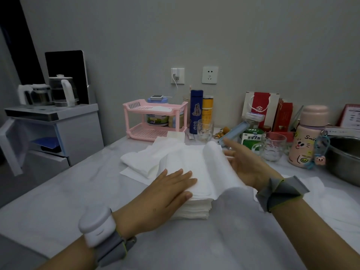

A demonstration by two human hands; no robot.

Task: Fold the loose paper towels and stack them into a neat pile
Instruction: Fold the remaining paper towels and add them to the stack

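At the bottom of the frame two forearms reach in over the white table (58,211). The left wrist wears a white box-shaped device on a grey strap (97,225), and the right wrist wears a grey fabric strap with green edge (280,193).

In the lower centre the left hand (167,191) lies flat, with fingers straight and together, and presses on the top of the stack of folded white paper towels (194,209). It clasps nothing.

Just right of it, the top white paper towel sheet (212,166) stands up from the stack and curls over at its upper edge. The right hand (247,166) is behind this raised part with the palm toward it and the fingers stretched out and relaxed, not clenched. Its thumb is partly hidden by the sheet.

Behind the stack, toward the centre left, a heap of loose white paper towels (148,158) lies on the table, touching the stack.

At the middle right stand a clear glass mug (272,147), a pink bottle with cartoon face (307,137) and a grey metal bowl (344,158).

Farther back, near the wall, there are a pink plastic two-level rack (155,117), a dark blue flask (196,112), a yellow can (207,110) and a red and white paper bag (261,108).

At the upper left a glass kettle with white handle (62,92) stands on a grey cabinet (78,129).
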